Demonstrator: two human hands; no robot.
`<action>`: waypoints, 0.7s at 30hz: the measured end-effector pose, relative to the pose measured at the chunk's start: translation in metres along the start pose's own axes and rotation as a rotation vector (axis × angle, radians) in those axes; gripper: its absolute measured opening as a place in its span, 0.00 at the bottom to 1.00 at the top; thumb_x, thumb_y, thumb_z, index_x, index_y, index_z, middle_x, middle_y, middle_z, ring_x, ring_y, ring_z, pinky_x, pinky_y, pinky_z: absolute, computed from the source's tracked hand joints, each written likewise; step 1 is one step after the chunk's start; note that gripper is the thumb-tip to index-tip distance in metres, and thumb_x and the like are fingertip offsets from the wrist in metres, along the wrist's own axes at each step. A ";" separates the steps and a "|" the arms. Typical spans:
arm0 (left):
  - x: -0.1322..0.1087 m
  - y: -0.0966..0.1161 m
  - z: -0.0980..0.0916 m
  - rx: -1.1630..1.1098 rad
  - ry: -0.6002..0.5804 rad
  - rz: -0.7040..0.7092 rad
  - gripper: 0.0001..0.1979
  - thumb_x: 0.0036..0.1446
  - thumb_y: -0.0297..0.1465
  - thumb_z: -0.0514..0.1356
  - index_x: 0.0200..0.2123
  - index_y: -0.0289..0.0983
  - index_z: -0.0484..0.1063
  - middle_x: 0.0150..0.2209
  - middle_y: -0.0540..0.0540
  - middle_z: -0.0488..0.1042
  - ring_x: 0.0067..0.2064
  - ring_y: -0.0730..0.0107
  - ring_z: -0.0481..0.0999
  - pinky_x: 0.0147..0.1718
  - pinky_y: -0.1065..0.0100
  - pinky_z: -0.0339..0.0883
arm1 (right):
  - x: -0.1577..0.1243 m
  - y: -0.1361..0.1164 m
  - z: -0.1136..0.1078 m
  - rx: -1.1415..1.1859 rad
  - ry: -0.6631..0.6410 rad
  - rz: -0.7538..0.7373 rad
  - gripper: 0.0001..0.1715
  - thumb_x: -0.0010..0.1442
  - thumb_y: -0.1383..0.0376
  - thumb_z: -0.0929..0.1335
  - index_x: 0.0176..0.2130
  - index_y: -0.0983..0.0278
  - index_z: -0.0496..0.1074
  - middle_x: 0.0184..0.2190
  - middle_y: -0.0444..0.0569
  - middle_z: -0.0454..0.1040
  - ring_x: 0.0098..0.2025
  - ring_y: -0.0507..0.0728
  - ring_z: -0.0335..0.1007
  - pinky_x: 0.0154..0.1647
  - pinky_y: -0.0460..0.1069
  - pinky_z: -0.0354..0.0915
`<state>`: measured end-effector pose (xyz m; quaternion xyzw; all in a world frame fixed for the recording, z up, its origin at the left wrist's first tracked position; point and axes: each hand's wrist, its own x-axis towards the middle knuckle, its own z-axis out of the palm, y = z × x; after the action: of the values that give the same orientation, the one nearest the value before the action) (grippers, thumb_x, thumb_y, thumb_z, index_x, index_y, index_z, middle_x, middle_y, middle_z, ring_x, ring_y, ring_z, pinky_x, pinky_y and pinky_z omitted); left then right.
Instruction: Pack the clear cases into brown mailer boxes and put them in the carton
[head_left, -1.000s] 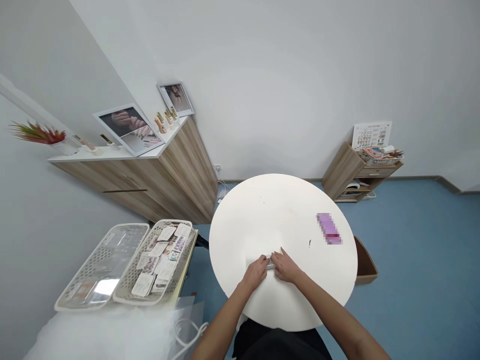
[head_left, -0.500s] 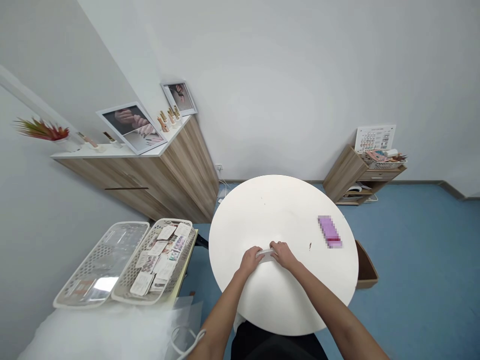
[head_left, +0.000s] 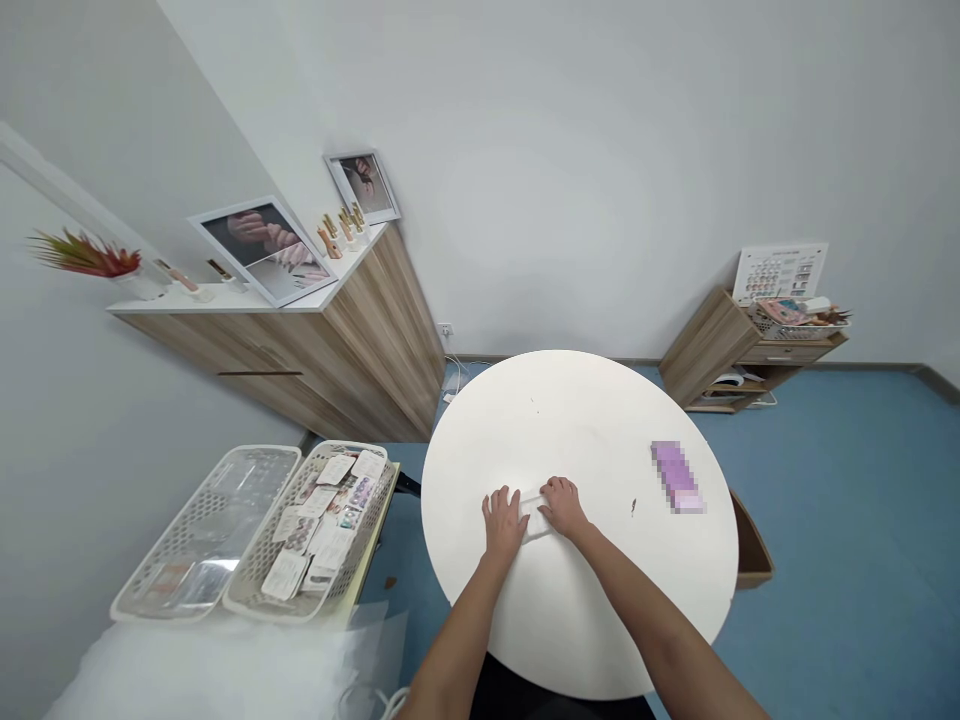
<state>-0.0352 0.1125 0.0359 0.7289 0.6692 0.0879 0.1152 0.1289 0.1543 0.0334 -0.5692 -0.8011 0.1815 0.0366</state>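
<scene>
L hand (head_left: 504, 524) spread, R hand (head_left: 564, 508) grip unclear, @ wht pc (head_left: 534, 518) | tbl (head_left: 574, 425): purple item (head_left: 676, 475) R | card bskt (head_left: 251, 583) L

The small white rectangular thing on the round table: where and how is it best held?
Probably by its left and right edges, coming in from both sides: the small white rectangular thing looks low and flat on the round table, so its edges likely offer more purchase than its top.

Pale walls (head_left: 570, 170) stand behind a wood-grain cabinet (head_left: 386, 345) and blue floor (head_left: 862, 510).
</scene>
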 end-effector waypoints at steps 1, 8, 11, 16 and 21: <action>-0.003 0.001 0.002 0.029 0.025 0.061 0.20 0.60 0.33 0.55 0.56 0.42 0.65 0.60 0.40 0.64 0.61 0.50 0.60 0.60 0.43 0.48 | -0.003 0.001 0.003 0.007 0.060 0.019 0.18 0.59 0.63 0.67 0.50 0.60 0.68 0.51 0.54 0.68 0.55 0.64 0.59 0.57 0.58 0.54; -0.050 0.006 0.034 0.060 -0.021 0.317 0.32 0.62 0.36 0.52 0.67 0.42 0.48 0.69 0.39 0.48 0.68 0.50 0.50 0.62 0.42 0.46 | -0.045 0.025 0.037 0.097 0.322 0.511 0.20 0.61 0.56 0.64 0.49 0.64 0.67 0.43 0.62 0.71 0.45 0.67 0.68 0.39 0.56 0.64; -0.062 0.005 0.045 0.072 0.007 0.260 0.35 0.62 0.38 0.52 0.69 0.45 0.42 0.70 0.39 0.45 0.68 0.47 0.50 0.61 0.37 0.46 | -0.051 0.030 0.042 0.157 0.170 0.588 0.17 0.61 0.54 0.63 0.42 0.63 0.70 0.36 0.58 0.73 0.38 0.64 0.72 0.32 0.52 0.64; -0.059 0.004 0.047 0.082 0.004 0.273 0.36 0.61 0.39 0.53 0.69 0.46 0.41 0.70 0.39 0.46 0.68 0.44 0.49 0.61 0.32 0.37 | -0.041 0.017 0.028 0.175 0.102 0.531 0.09 0.57 0.61 0.64 0.31 0.63 0.71 0.31 0.54 0.74 0.35 0.61 0.73 0.35 0.52 0.65; -0.054 0.004 0.038 0.010 -0.179 0.246 0.36 0.60 0.39 0.52 0.69 0.44 0.42 0.71 0.40 0.39 0.70 0.45 0.40 0.63 0.34 0.31 | -0.047 -0.008 0.037 0.346 0.291 0.199 0.15 0.57 0.68 0.60 0.41 0.64 0.71 0.41 0.54 0.75 0.45 0.59 0.71 0.48 0.53 0.67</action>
<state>-0.0258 0.0564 0.0018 0.8107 0.5624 0.0327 0.1593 0.1283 0.0989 0.0089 -0.6506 -0.6845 0.2346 0.2306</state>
